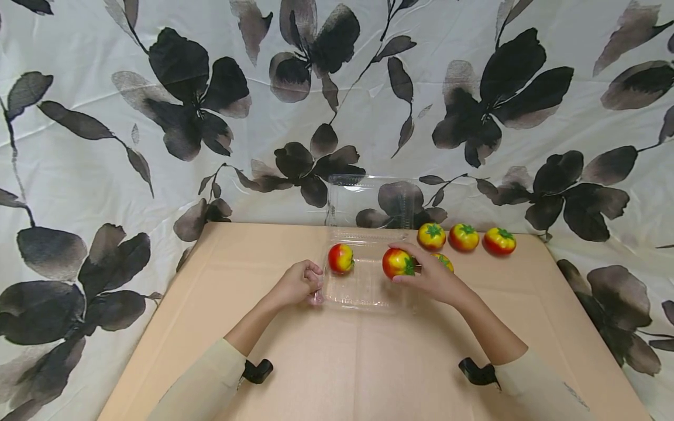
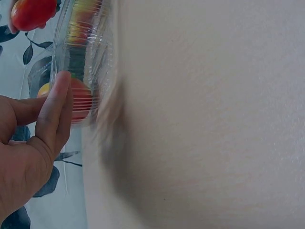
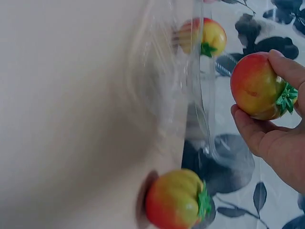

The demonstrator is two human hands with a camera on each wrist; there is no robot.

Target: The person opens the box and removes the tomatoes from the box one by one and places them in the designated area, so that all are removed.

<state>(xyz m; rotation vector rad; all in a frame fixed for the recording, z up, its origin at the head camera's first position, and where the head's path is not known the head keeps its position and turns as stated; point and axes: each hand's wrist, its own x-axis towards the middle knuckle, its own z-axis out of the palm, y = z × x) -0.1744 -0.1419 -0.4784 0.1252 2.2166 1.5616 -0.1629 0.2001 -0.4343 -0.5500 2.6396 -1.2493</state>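
Note:
A clear plastic clamshell container [image 1: 363, 304] lies on the table with its lid [image 1: 368, 202] raised at the back. One red-and-yellow toy tomato [image 1: 341, 258] sits inside it, on the left. My left hand [image 1: 301, 283] pinches the container's left wall between thumb and fingers, as the left wrist view also shows. Over the container's right side, my right hand [image 1: 429, 273] grips another toy tomato [image 3: 257, 87] by its sides, its green calyx toward the palm. Partly hidden behind that hand, a further toy tomato [image 1: 444, 261] rests on the table just right of the container.
Three more toy tomatoes stand in a row at the table's back right: a left one [image 1: 431, 237], a middle one [image 1: 464, 237] and a right one [image 1: 499, 241]. Behind the tan table [image 1: 326, 362] hangs a white cloth [image 1: 389, 35] with dark flowers.

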